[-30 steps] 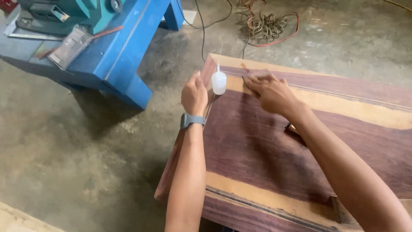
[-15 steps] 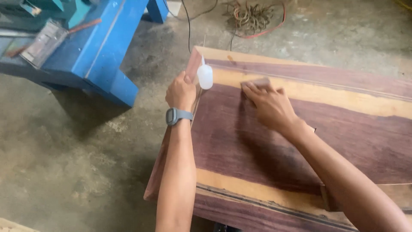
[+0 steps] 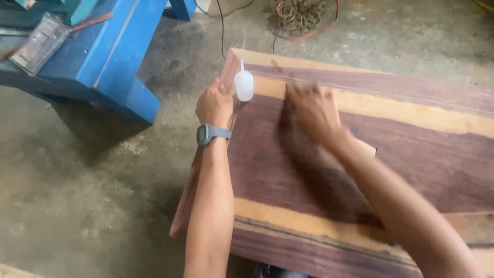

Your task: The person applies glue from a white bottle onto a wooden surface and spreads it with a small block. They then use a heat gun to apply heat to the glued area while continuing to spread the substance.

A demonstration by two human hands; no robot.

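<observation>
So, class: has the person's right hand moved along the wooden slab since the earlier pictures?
Yes. The right hand, now blurred, has slid back from the slab's far corner, ending farther from the white bottle on the slab.

A small white squeeze bottle with a thin nozzle is standing upright at the slab's near corner. A grey watch is showing its screen on the wrist.
</observation>
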